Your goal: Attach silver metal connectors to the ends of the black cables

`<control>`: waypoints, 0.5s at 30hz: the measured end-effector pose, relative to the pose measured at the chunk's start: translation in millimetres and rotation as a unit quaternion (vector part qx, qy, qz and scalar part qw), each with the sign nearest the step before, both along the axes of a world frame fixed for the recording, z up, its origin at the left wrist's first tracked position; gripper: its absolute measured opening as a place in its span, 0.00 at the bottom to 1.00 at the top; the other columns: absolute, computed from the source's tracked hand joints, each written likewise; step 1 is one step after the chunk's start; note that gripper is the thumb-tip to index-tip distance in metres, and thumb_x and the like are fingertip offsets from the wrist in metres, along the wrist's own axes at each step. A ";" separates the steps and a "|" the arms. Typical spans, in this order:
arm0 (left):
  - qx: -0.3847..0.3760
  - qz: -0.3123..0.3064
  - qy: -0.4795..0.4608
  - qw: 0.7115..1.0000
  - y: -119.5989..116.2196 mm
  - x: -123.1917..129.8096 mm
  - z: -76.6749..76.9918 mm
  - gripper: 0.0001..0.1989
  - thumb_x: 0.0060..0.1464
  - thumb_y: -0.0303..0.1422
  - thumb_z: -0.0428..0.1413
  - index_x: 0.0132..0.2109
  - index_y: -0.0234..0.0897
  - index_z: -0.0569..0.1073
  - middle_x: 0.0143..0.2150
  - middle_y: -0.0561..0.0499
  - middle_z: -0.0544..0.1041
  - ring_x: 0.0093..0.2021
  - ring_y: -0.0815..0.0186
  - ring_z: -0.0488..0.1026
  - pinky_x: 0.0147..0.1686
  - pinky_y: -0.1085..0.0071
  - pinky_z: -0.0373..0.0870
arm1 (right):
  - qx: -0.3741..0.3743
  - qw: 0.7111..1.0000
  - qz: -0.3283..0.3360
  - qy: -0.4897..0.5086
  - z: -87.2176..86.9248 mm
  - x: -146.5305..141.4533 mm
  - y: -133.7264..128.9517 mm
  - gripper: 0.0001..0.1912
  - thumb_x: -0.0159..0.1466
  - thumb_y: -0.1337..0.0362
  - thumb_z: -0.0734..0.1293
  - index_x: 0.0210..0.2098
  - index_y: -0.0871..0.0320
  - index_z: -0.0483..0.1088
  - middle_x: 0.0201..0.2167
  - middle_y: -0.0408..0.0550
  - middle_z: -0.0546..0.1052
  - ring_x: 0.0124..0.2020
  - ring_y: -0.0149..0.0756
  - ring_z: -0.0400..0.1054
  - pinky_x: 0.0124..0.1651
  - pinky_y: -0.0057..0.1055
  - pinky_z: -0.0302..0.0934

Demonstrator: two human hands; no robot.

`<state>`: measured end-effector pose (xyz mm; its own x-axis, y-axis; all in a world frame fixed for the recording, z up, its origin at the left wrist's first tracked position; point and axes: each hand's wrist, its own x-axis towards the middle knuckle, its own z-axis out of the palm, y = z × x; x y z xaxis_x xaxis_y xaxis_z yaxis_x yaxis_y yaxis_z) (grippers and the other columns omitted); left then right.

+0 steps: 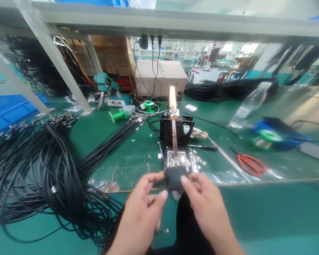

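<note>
My right hand (205,198) pinches the right side of a dark rectangular block (174,179), thumb on its face. My left hand (146,209) is at the block's left side, index fingertip at its edge and thumb apart below. A small shiny tip (166,231) shows below the left hand; what it belongs to is unclear. Just beyond the block, a soldering iron (173,102) with a wooden handle stands tip down over a small tray (184,156) of metal bits. Behind the iron is a black fan frame (164,131).
Bundles of black cables (66,170) cover the bench's left side. Orange-handled scissors (251,164), a solder spool (268,139) and a plastic bottle (248,106) are on the right. A cardboard box (160,76) stands behind, under a shelf (159,23).
</note>
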<state>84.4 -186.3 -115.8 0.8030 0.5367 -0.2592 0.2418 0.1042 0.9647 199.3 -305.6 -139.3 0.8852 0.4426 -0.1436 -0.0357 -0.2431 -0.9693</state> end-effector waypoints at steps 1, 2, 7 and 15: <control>0.004 0.001 -0.001 1.000 -0.6 -1.0 0.8 0.22 0.66 0.43 0.55 0.62 0.41 0.65 0.29 0.56 0.74 0.19 0.75 0.58 0.19 0.80 0.62 | 0.000 1.000 0.000 -0.006 2.1 -0.9 1.1 0.23 0.64 0.42 0.68 0.33 0.56 0.68 0.18 0.37 0.65 0.20 0.29 0.53 0.22 0.26 0.48; 0.010 0.004 -0.001 1.000 -1.4 -2.0 1.7 0.21 0.66 0.43 0.56 0.61 0.41 0.65 0.34 0.53 0.76 0.19 0.76 0.58 0.19 0.80 0.62 | -0.001 1.000 -0.002 -0.013 3.7 -2.0 1.5 0.22 0.64 0.42 0.67 0.33 0.56 0.69 0.19 0.39 0.68 0.20 0.30 0.55 0.23 0.26 0.49; 0.052 0.035 -0.025 0.998 -9.6 -5.7 6.1 0.15 0.63 0.41 0.59 0.54 0.44 0.71 0.65 0.42 0.73 0.20 0.79 0.63 0.18 0.79 0.64 | -0.035 0.995 -0.002 -0.092 2.4 -9.6 -1.4 0.21 0.68 0.44 0.64 0.35 0.55 0.69 0.22 0.42 0.74 0.22 0.32 0.63 0.25 0.28 0.53; 0.140 0.051 -0.055 0.987 -23.4 -11.2 -4.5 0.09 0.62 0.38 0.58 0.48 0.43 0.77 0.66 0.42 0.75 0.21 0.75 0.68 0.25 0.73 0.73 | -0.053 0.991 0.014 -0.124 -8.9 -21.5 -9.1 0.20 0.70 0.44 0.63 0.38 0.55 0.70 0.25 0.44 0.78 0.24 0.34 0.70 0.26 0.28 0.56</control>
